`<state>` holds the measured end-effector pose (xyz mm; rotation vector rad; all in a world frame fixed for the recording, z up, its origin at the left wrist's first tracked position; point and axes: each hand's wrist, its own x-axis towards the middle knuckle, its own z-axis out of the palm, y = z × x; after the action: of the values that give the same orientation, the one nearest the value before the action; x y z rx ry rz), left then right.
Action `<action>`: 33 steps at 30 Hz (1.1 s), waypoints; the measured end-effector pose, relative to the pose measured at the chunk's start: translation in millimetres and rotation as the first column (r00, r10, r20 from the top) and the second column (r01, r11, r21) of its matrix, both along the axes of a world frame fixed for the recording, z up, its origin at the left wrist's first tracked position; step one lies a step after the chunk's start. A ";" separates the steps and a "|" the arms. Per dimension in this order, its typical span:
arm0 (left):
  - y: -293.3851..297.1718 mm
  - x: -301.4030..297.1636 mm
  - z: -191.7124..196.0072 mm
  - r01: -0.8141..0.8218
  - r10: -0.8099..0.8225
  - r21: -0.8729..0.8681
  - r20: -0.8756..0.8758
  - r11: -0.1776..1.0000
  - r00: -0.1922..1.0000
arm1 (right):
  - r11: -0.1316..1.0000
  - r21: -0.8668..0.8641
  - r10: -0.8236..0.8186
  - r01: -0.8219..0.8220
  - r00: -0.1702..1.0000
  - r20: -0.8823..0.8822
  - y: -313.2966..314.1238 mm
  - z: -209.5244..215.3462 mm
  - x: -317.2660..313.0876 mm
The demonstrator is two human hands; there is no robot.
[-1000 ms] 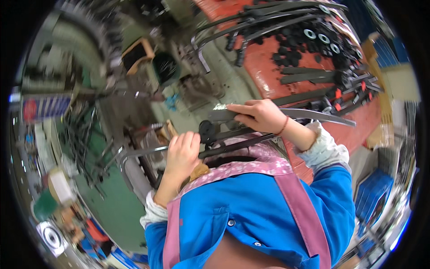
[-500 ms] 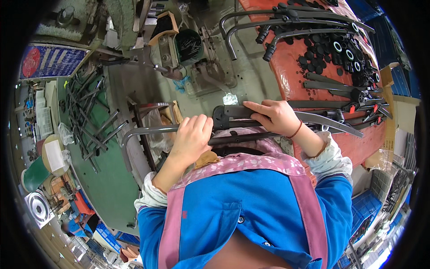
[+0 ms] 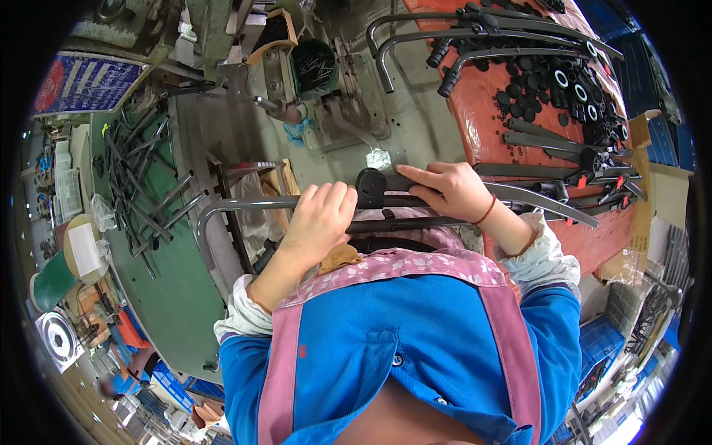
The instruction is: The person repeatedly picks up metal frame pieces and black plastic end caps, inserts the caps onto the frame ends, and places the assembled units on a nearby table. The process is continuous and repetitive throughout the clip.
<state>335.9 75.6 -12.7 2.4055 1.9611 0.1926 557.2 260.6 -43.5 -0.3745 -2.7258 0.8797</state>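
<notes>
A bent dark metal tube frame (image 3: pixel 248 204) lies crosswise in front of my apron, its curved end dropping at the left. My left hand (image 3: pixel 322 216) is wrapped round the tube, left of a rounded black plastic joint (image 3: pixel 370 188). Right of that joint, my right hand (image 3: pixel 451 191) grips the frame, index finger pointing left along its upper edge. A curved flat grey arm (image 3: pixel 545 202) extends to the right beyond this hand. Below runs a second dark tube (image 3: pixel 404 224), close to the apron. My fingers hide part of the frame.
At right, a red-covered table (image 3: pixel 475 122) carries similar bent frames (image 3: pixel 437 33), black round caps (image 3: pixel 523 93) and flat bars. A green table (image 3: pixel 174 304) at left bears loose dark tubes (image 3: pixel 144 178). Ahead stands a metal machine (image 3: pixel 345 126) beside a green bin of small parts (image 3: pixel 315 67).
The frame has turned slightly in my hands: the joint's round face shows more, and the flat bar beside it shows less. Both hands keep their hold. The head view has shifted a little.
</notes>
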 end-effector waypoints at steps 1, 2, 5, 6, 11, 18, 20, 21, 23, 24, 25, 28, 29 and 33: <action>0.7 0.7 1.7 -0.010 0.011 -0.053 0.025 0.999 1.000 | 1.000 -0.007 0.009 -0.009 1.000 0.007 -0.8 -1.9 0.7; 2.1 1.8 6.0 -0.018 0.024 -0.106 0.050 0.994 0.998 | 1.000 -0.006 0.004 -0.004 1.000 0.003 -1.3 -2.3 0.9; 7.2 3.0 14.4 -0.027 0.044 -0.148 0.113 0.989 0.993 | 1.000 -0.001 -0.006 0.006 1.000 -0.002 -2.6 -3.0 2.0; 9.3 2.7 16.0 -0.028 0.047 -0.143 0.132 0.989 0.990 | 1.000 0.001 -0.006 0.006 1.000 0.001 -3.0 -3.7 3.1; 21.6 -2.6 18.9 -0.136 0.268 -0.321 0.415 0.937 0.869 | 1.000 0.026 0.007 -0.006 1.000 -0.009 -5.0 -4.7 6.3; 33.2 -1.1 6.4 -0.238 0.407 -0.439 0.345 0.867 0.846 | 0.996 0.086 0.008 -0.008 1.000 -0.002 -5.2 -11.0 14.0; 37.1 -2.0 8.1 -0.245 0.430 -0.479 0.326 0.843 0.842 | 0.994 0.110 0.016 -0.018 1.000 0.024 -5.8 -11.6 16.4; 37.8 -2.6 7.4 -0.243 0.433 -0.481 0.337 0.842 0.836 | 0.992 0.126 0.023 -0.028 0.999 0.036 -6.5 -11.3 17.6; 38.0 -3.5 4.1 -0.235 0.439 -0.488 0.361 0.841 0.823 | 0.990 0.135 0.033 -0.039 0.998 0.047 -7.6 -11.1 21.8; 37.3 -3.9 1.8 -0.235 0.436 -0.475 0.375 0.848 0.818 | 0.991 0.130 0.036 -0.042 0.998 0.043 -7.3 -11.0 25.7; 35.9 -4.7 -1.4 -0.237 0.436 -0.462 0.391 0.855 0.810 | 0.991 0.125 0.043 -0.048 0.998 0.041 -6.5 -11.1 29.5; 34.7 -5.0 -3.7 -0.244 0.449 -0.461 0.409 0.853 0.795 | 0.990 0.140 -0.001 -0.019 0.990 0.141 -4.7 -5.7 55.1; 34.1 -5.3 -3.4 -0.249 0.457 -0.468 0.409 0.848 0.790 | 0.987 0.159 -0.008 -0.017 0.987 0.161 -1.8 -7.2 63.7; 34.5 -5.6 -8.5 -0.254 0.447 -0.453 0.394 0.855 0.803 | 0.983 0.180 -0.006 -0.037 0.973 0.229 4.9 -15.6 74.4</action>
<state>330.3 110.1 -21.2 1.5358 1.9539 0.3522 631.6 265.5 -59.1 -0.4421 -2.9944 0.6151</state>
